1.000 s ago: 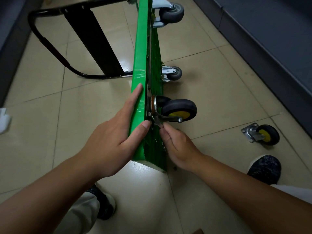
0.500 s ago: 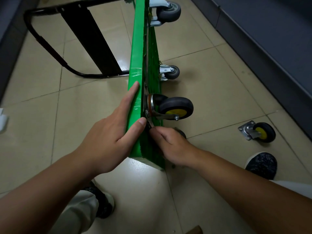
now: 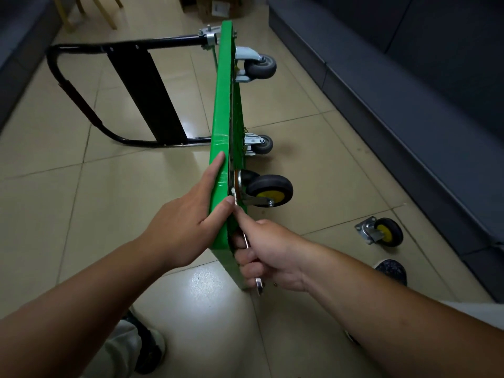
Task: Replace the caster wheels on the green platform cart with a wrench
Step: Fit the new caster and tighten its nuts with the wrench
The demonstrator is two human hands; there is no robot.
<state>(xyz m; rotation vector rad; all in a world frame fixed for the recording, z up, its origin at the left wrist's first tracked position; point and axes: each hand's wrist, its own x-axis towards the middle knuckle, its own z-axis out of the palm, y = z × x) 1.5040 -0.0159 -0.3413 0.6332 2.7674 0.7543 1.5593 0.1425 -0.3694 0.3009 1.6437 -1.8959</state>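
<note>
Wrench [image 3: 246,240] gripped in right hand [image 3: 268,252], head at yellow-hubbed caster [image 3: 268,190] mid-frame; left hand [image 3: 185,227] flat, fingers straight, braced green cart [image 3: 218,148]. Needed square seating, short strokes.

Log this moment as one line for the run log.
left hand: rests on green cart edge | right hand: grips wrench at mounted yellow-hub caster | loose caster: on floor
</note>
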